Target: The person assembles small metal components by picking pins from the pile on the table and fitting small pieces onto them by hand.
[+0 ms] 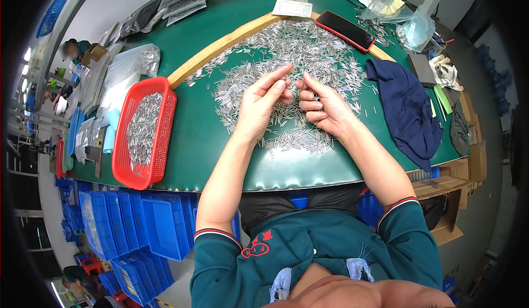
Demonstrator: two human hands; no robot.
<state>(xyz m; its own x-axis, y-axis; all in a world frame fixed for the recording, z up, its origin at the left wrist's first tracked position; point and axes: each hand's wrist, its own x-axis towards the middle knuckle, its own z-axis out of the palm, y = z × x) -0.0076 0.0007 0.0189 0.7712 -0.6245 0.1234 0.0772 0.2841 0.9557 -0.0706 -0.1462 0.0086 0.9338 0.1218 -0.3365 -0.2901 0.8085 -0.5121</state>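
A broad pile of small, thin, silvery metal pins point(297, 137) is spread over the green table. Above its middle, my left hand point(263, 103) is closed, thumb against the bent fingers. Close beside it, my right hand point(325, 109) has its fingers curled in and the thumb pressed on the forefinger. The fingertips of both hands almost meet. Whatever they pinch is too small to make out against the pins. To the left stands a red perforated plastic basket point(160, 156), partly filled with similar metal pieces.
Wooden strips point(220, 42) border the pile at the back. A red-edged phone point(345, 31) and paper slips point(292, 7) lie along them. Dark blue cloth point(408, 109) lies on the right. Blue bins point(165, 228) are stacked below the table's left side. Other people are at the far left.
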